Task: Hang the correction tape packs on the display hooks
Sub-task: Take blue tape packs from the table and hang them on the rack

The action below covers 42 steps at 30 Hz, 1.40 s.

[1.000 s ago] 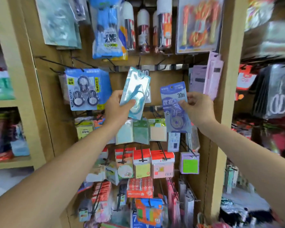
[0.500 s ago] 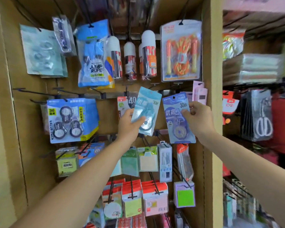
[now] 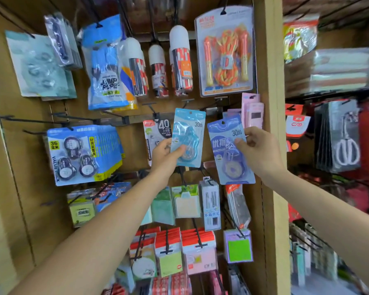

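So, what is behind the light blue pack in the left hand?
Behind the light blue pack, held by the left hand, a pack marked 40 hangs; its right part is covered, with whatever else is there.

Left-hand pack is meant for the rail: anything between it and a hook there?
Nothing visible blocks the light-blue correction tape pack pinched by the left hand. It covers any hook behind it on the metal rail. The hook to its left already carries a white-and-black pack marked 40.
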Each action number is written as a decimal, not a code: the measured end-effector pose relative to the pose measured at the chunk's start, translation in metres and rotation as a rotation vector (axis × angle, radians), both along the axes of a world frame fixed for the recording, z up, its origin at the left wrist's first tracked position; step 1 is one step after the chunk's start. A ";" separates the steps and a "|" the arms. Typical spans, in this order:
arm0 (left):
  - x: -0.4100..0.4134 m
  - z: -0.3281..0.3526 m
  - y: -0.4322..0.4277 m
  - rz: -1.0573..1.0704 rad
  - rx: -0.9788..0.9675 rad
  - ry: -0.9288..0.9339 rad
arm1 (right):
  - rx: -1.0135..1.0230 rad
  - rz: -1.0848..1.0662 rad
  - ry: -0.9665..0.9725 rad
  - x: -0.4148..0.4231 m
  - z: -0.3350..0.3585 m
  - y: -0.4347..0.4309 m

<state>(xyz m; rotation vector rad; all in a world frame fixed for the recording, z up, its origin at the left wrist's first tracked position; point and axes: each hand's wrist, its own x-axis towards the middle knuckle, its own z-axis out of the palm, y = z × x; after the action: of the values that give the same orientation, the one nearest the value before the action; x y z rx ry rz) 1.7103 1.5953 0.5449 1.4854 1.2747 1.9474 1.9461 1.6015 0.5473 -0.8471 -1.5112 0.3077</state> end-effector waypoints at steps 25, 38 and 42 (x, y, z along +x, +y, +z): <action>0.004 -0.007 0.008 0.108 -0.005 -0.075 | 0.015 0.190 0.053 -0.005 -0.008 -0.005; 0.007 0.002 0.003 0.555 0.058 0.363 | -0.176 0.367 0.202 -0.007 -0.015 0.003; 0.030 -0.018 -0.033 -0.047 0.060 0.222 | -0.206 0.509 0.300 -0.014 -0.022 0.003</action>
<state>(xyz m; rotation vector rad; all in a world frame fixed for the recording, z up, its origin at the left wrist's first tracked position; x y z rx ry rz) 1.7405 1.5626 0.5266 1.7865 1.2676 1.8466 1.9318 1.6045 0.5254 -0.5309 -1.4068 0.9370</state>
